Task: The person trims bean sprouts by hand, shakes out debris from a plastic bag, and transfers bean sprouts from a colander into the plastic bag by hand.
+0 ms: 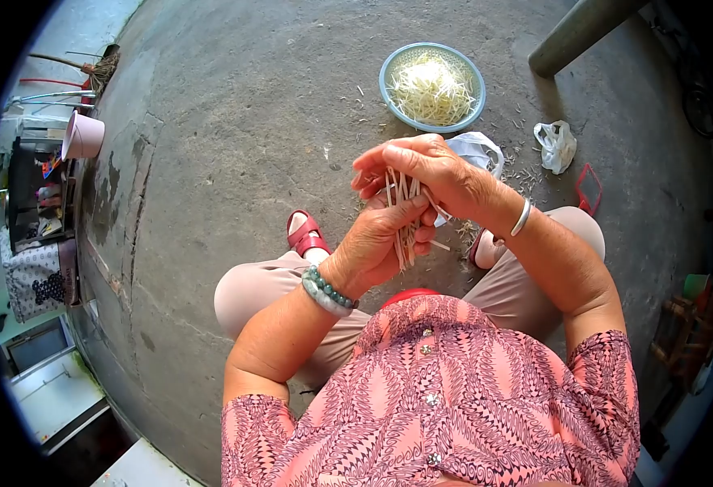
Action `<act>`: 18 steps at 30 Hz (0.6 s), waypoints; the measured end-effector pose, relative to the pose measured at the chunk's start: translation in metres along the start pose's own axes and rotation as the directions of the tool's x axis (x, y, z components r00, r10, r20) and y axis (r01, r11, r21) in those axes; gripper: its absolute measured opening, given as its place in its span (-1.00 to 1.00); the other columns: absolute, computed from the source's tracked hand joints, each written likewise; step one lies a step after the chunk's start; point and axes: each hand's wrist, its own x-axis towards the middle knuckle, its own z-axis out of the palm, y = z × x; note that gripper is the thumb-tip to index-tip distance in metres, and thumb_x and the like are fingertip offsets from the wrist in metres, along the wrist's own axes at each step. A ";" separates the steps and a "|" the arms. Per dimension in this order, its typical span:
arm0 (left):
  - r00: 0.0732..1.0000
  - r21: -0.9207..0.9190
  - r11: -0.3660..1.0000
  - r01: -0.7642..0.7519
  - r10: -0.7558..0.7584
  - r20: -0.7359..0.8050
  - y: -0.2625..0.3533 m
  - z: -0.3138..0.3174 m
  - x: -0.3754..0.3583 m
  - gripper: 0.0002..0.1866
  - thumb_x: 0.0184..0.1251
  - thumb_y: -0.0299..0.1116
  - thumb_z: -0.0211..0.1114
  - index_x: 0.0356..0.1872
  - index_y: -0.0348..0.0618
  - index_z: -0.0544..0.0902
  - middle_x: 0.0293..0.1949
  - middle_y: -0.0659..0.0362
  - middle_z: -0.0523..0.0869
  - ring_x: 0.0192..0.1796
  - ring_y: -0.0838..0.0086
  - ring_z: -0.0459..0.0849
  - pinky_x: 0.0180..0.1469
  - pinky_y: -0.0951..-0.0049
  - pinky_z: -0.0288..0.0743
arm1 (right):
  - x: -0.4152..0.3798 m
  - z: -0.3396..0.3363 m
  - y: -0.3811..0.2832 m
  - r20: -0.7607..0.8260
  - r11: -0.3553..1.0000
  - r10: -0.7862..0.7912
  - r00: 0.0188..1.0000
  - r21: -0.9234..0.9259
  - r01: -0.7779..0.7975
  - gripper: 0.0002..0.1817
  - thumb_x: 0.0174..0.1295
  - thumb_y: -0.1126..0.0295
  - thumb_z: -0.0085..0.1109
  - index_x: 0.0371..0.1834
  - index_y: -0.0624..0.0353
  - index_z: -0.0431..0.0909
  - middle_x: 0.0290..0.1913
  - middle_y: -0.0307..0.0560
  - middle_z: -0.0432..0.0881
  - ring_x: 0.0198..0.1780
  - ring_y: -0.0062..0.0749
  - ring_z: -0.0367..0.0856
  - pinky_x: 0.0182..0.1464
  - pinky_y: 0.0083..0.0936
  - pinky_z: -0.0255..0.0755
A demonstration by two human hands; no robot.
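Observation:
My left hand (pixel 381 235) is closed round a bundle of thin pale strips (pixel 408 219), with the thumb lying across them and the ends sticking out above and below. Over the top of the bundle, my right hand (pixel 425 166) is bent, its fingers curled around the upper ends. Beyond both hands, a blue-rimmed basket (pixel 384 91) on the floor holds a heap of thin, pale yellow strips (pixel 432 88). A white plastic bag (pixel 478 149) lies between the basket and my right wrist, partly hidden.
Small scraps (pixel 523 174) are scattered on the concrete floor (pixel 235 146). A second plastic bag (pixel 555 146) and a red-framed object (pixel 589 189) lie to the right. A thick post (pixel 579 36) stands behind them. At the left are a pink bucket (pixel 83 136) and a broom (pixel 101 71).

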 end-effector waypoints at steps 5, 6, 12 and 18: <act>0.998 -0.145 0.987 -0.065 0.067 0.010 0.005 0.004 0.000 -0.84 0.43 -0.29 0.15 -0.12 -0.13 0.56 -0.35 0.26 0.58 -0.41 0.60 0.45 -0.40 0.58 0.38 | 0.001 0.003 0.001 -0.198 0.928 0.083 0.977 0.374 -0.003 -0.40 0.36 -0.02 -0.04 0.06 0.43 0.45 -0.05 0.12 0.61 -0.05 -0.31 0.61 -0.01 -0.42 0.53; 0.995 -0.162 0.982 -0.098 0.101 0.010 0.007 0.005 0.001 -0.84 0.43 -0.30 0.14 -0.12 -0.14 0.56 -0.34 0.24 0.59 -0.40 0.59 0.47 -0.38 0.57 0.40 | 0.000 0.002 0.002 -0.211 0.932 0.095 0.973 0.363 -0.012 -0.40 0.36 -0.02 -0.04 0.06 0.42 0.45 -0.05 0.10 0.60 -0.05 -0.33 0.61 -0.01 -0.44 0.54; 0.977 -0.272 0.942 -0.196 0.211 0.026 0.016 -0.011 0.007 -0.82 0.43 -0.34 0.11 -0.10 -0.20 0.55 -0.20 0.12 0.67 -0.23 0.49 0.62 -0.28 0.51 0.52 | -0.011 -0.005 0.005 -0.279 0.963 0.129 0.952 0.263 -0.053 -0.42 0.36 -0.03 -0.02 0.04 0.38 0.46 -0.09 0.02 0.61 -0.08 -0.42 0.62 -0.01 -0.47 0.55; 0.965 -0.195 0.951 -0.239 0.210 -0.160 0.021 -0.013 0.001 -0.80 0.44 -0.33 0.08 -0.15 -0.26 0.56 -0.23 0.08 0.70 -0.28 0.45 0.66 -0.30 0.49 0.56 | -0.017 -0.007 0.004 -0.293 0.961 0.154 0.944 0.265 -0.075 -0.51 0.37 0.04 -0.02 0.02 0.33 0.48 -0.08 0.00 0.63 -0.06 -0.37 0.63 -0.04 -0.42 0.56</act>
